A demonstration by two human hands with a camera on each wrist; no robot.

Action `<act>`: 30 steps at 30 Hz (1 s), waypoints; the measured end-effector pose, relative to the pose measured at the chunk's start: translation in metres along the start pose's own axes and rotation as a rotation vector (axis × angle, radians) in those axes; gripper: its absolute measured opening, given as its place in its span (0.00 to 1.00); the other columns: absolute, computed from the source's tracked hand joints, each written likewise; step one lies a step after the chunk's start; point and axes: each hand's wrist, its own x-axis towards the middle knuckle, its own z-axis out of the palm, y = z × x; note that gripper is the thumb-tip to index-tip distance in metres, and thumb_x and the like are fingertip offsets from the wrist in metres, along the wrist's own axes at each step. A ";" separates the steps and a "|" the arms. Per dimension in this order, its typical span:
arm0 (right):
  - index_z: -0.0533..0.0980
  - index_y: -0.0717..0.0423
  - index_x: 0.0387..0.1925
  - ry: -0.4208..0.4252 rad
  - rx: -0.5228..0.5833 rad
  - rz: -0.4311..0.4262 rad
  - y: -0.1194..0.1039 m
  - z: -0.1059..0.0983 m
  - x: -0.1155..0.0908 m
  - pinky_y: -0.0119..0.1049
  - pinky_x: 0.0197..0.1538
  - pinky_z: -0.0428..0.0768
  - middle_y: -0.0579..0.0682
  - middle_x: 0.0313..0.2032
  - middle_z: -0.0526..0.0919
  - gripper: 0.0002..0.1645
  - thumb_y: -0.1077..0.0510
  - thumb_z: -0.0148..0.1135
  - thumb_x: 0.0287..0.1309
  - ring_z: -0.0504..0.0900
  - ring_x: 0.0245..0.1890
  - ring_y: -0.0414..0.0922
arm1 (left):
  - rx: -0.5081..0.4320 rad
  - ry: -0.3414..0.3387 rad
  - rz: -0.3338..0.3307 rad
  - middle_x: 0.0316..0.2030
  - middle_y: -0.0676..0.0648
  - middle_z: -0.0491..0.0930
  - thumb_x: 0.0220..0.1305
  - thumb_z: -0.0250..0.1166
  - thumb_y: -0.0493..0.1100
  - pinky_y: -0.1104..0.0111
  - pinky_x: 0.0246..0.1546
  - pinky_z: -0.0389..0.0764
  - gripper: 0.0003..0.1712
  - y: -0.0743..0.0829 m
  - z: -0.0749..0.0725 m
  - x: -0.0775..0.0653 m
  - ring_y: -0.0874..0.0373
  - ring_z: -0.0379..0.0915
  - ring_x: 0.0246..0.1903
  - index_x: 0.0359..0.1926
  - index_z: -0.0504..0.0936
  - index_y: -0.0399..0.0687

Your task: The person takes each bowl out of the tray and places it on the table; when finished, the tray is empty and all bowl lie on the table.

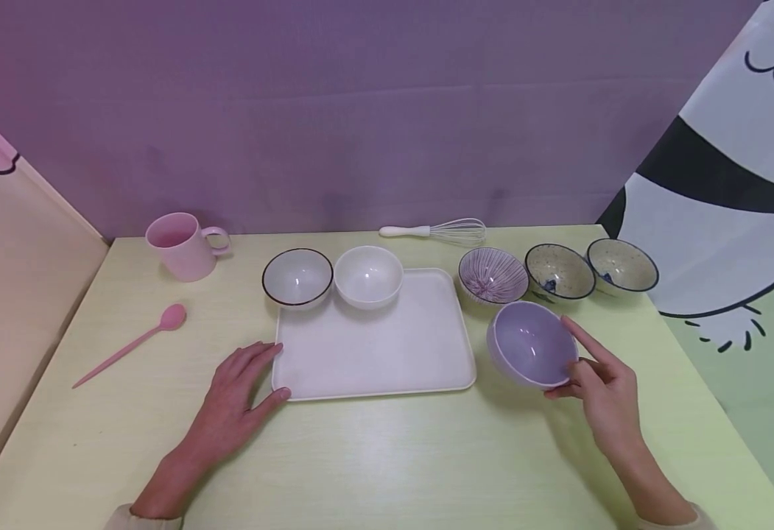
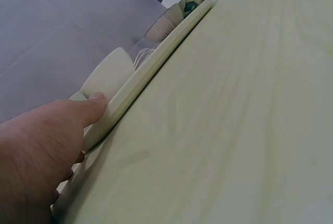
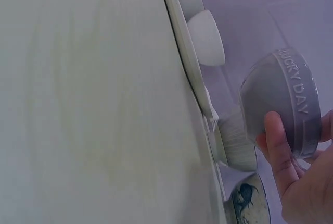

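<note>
My right hand (image 1: 608, 397) grips a lavender bowl (image 1: 526, 346) by its right side, tilted and lifted off the table. In the right wrist view, raised "LUCKY DAY" lettering shows on that bowl (image 3: 281, 94). At the near left corner of a white rectangular tray (image 1: 373, 361), my left hand (image 1: 230, 401) touches the rim with thumb and fingertips, fingers spread and relaxed. A white bowl (image 1: 369, 276) and a dark-rimmed white bowl (image 1: 297, 277) stand side by side at the tray's far left.
Behind the lavender bowl are a purple-striped bowl (image 1: 493, 274) and two speckled bowls with dark rims, one (image 1: 559, 271) left of the other (image 1: 621, 265). A whisk (image 1: 433, 230) lies at the back. At left are a pink mug (image 1: 184, 250) and a pink spoon (image 1: 138, 342).
</note>
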 end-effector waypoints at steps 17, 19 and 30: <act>0.76 0.51 0.79 0.105 0.146 -0.010 0.011 -0.049 0.005 0.36 0.30 0.91 0.40 0.39 0.90 0.39 0.74 0.43 0.75 0.91 0.21 0.45 | 0.002 -0.006 -0.007 0.72 0.38 0.77 0.71 0.77 0.46 0.36 0.75 0.61 0.38 0.000 0.000 -0.001 0.37 0.69 0.71 0.78 0.77 0.44; 0.76 0.51 0.79 0.120 0.171 -0.002 0.013 -0.055 0.006 0.36 0.30 0.91 0.39 0.46 0.89 0.39 0.75 0.43 0.75 0.91 0.21 0.45 | 0.003 -0.007 -0.011 0.72 0.38 0.77 0.71 0.77 0.46 0.36 0.75 0.61 0.38 0.001 0.000 -0.002 0.36 0.69 0.72 0.78 0.76 0.44; 0.76 0.45 0.79 0.241 0.286 0.069 0.015 -0.097 0.009 0.37 0.28 0.91 0.35 0.46 0.89 0.39 0.74 0.44 0.76 0.93 0.23 0.46 | 0.000 -0.002 -0.004 0.72 0.38 0.77 0.70 0.77 0.46 0.36 0.74 0.62 0.38 0.001 0.001 0.000 0.37 0.69 0.71 0.77 0.77 0.45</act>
